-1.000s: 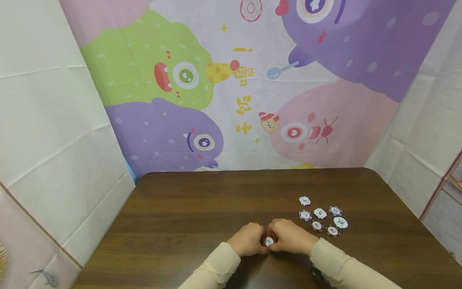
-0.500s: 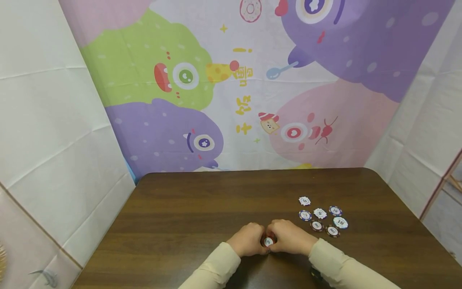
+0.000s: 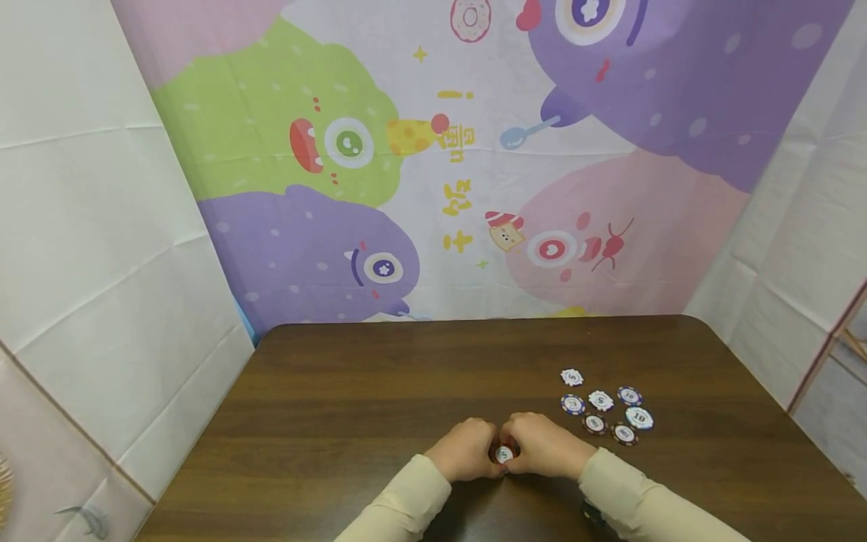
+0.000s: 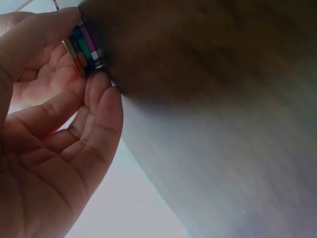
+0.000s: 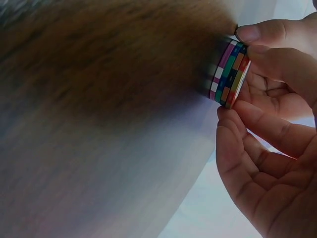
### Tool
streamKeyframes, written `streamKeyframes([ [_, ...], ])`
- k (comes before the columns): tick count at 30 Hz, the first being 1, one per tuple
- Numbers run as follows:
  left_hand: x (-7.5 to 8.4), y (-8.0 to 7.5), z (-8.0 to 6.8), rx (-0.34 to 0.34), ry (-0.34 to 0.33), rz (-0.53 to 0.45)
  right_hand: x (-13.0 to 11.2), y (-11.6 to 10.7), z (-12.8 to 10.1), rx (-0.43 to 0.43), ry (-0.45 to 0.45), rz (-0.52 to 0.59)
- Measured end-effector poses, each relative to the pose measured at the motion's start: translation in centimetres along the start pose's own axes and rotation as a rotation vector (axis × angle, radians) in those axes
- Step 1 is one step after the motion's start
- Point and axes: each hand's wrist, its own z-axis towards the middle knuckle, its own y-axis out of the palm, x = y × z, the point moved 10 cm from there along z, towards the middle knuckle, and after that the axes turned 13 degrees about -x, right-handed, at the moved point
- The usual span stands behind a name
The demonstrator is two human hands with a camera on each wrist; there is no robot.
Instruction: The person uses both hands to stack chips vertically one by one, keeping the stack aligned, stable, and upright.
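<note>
White-faced chip stack, marking unreadable.

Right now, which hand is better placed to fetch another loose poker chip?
Probably the right hand: the loose chips lie just to its right on the table, while the left hand grips the chip stack farther away.
</note>
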Motion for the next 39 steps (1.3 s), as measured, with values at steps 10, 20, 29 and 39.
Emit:
streamKeyframes([
  [10, 0.1, -0.3, -0.1, 0.013, 0.011, -0.007, 0.3, -0.3, -0.1, 0.003, 0.001, 0.011],
  [20, 0.0, -0.3, -0.1, 0.016, -0.007, -0.021, 2.4, -2.1, -1.6, 0.074, 0.087, 0.011],
  [29, -0.1, -0.2, -0.1, 0.016, -0.021, 0.009, 5.7, -4.0, -3.3, 0.145, 0.199, -0.012],
  [39, 0.0, -0.2, -0.2, 0.018, -0.019, 0.019, 10.2, -4.6, -4.2, 0.137, 0.33, 0.017],
])
